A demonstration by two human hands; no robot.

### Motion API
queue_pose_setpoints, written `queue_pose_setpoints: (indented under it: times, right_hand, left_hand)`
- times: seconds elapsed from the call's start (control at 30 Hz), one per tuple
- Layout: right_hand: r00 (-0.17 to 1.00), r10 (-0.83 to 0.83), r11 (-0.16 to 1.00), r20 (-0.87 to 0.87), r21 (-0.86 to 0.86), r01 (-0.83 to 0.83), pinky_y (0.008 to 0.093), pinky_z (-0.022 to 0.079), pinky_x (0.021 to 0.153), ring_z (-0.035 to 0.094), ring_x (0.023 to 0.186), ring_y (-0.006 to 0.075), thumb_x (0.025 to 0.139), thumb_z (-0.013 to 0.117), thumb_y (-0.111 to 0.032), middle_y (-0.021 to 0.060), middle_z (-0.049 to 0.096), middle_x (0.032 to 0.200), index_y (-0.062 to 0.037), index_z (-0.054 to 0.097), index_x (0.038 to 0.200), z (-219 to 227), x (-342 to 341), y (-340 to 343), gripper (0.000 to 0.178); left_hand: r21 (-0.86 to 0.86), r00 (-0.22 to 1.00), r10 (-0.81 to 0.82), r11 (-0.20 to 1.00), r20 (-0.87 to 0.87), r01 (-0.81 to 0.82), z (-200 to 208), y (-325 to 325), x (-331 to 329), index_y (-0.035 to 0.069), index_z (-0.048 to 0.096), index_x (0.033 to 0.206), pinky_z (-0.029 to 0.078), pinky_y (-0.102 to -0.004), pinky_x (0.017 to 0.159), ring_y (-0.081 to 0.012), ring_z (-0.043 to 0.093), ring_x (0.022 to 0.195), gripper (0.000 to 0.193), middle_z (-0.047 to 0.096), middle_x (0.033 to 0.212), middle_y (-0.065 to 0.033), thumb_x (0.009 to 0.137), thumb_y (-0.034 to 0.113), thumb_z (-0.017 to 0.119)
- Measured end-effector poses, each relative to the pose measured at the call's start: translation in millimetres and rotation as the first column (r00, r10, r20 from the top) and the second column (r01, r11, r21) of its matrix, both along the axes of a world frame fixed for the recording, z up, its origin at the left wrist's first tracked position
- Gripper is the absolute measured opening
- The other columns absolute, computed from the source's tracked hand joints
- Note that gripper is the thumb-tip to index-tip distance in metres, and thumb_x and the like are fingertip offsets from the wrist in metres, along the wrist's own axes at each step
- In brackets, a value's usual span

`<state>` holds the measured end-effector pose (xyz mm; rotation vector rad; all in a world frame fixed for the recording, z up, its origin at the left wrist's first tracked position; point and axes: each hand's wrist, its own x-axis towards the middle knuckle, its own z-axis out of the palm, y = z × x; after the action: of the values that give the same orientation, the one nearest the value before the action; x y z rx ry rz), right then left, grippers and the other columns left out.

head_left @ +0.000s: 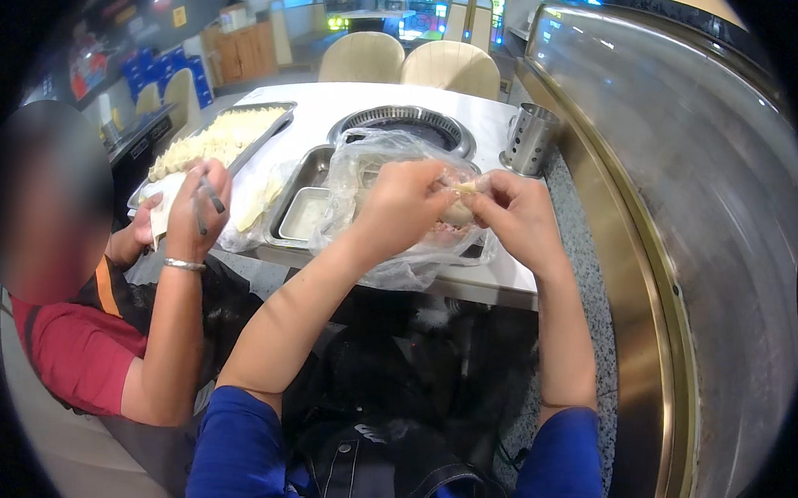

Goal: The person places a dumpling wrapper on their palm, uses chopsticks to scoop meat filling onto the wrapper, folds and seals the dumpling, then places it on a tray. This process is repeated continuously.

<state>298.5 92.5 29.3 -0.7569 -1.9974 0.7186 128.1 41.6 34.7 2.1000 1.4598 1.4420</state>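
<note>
My left hand [403, 201] and my right hand [518, 213] meet over the front of the table. Between them, thumbs and fingertips pinch the pale dough of a dumpling [457, 214] along its upper edge. Under it lies a clear plastic bag [407, 269], spread open, with pinkish minced filling [447, 232] partly showing inside. My left wrist covers part of the bag. Just left of my left hand, a steel tray [287, 201] holds a small pale rectangular dish [306, 213].
A co-worker at my left holds pale wrappers [162, 205] and a slim dark tool [211, 196]. Beyond, a long tray holds rows of dumplings [217, 136]. A round burner [406, 125] is set into the white table [312, 98]. A perforated steel cup [530, 141] stands beside the metal-edged partition [627, 223].
</note>
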Motion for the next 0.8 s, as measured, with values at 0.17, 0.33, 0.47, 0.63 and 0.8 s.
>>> queue_pose_setpoints:
  times: [0.17, 0.33, 0.47, 0.63, 0.8]
  right_hand:
    - [1.0, 0.008, 0.999, -0.015, -0.044, -0.009, 0.0263, 0.042, 0.048, 0.055, 0.051, 0.011, 0.076, 0.063, -0.012, 0.0078, 0.057, 0.056, 0.0036, 0.059, 0.072, -7, -12, 6, 0.017]
    - [0.994, 0.102, 0.979, 0.048, -0.182, -0.092, 0.0208, 0.042, 0.049, 0.054, 0.054, 0.0063, 0.078, 0.064, -0.01, 0.0033, 0.059, 0.061, 0.0022, 0.059, 0.072, 2, -21, 1, 0.015]
    - [0.991, 0.101, 0.973, 0.084, -0.214, -0.081, 0.0237, 0.043, 0.047, 0.055, 0.05, 0.0083, 0.076, 0.065, -0.013, 0.0039, 0.056, 0.056, 0.0021, 0.057, 0.07, 3, -27, -1, 0.018]
    - [0.985, 0.121, 0.971, 0.125, -0.222, -0.091, 0.0238, 0.044, 0.047, 0.056, 0.051, 0.0089, 0.076, 0.065, -0.012, 0.0043, 0.056, 0.057, 0.0021, 0.057, 0.069, -5, -34, 4, 0.018]
    - [0.984, 0.126, 0.969, 0.124, -0.226, -0.095, 0.0228, 0.043, 0.047, 0.057, 0.052, 0.008, 0.075, 0.065, -0.011, 0.0038, 0.056, 0.056, 0.0014, 0.058, 0.069, -8, -30, 5, 0.016]
  left_hand:
    - [0.025, 0.999, -0.028, 0.999, 0.017, 0.028, -7, 2, -10, -0.003, 0.056, 0.073, 0.043, -0.0368, 0.056, -0.0338, 0.055, 0.061, 0.014, 0.056, 0.067, -0.02, 0.076, 0.009, 0.059]
    - [0.043, 0.996, -0.086, 0.995, -0.026, 0.087, -17, 6, -27, -0.002, 0.06, 0.081, 0.039, -0.0275, 0.05, -0.0099, 0.043, 0.053, 0.011, 0.053, 0.057, -0.0077, 0.08, 0.009, 0.06]
    - [-0.003, 0.992, -0.128, 0.992, 0.006, 0.128, -21, 6, -35, -0.001, 0.059, 0.079, 0.039, -0.0287, 0.05, -0.0106, 0.043, 0.053, 0.01, 0.053, 0.058, -0.0086, 0.08, 0.008, 0.059]
    - [0.09, 0.993, -0.049, 0.994, -0.103, 0.058, -32, 6, -42, -0.002, 0.055, 0.074, 0.038, -0.0304, 0.05, -0.0124, 0.043, 0.052, 0.013, 0.05, 0.056, -0.01, 0.081, 0.008, 0.058]
    - [-0.016, 0.997, -0.064, 0.998, 0.045, 0.065, -38, 3, -35, -0.003, 0.051, 0.071, 0.038, -0.0324, 0.049, -0.0196, 0.046, 0.05, 0.017, 0.049, 0.057, -0.0141, 0.08, 0.011, 0.059]
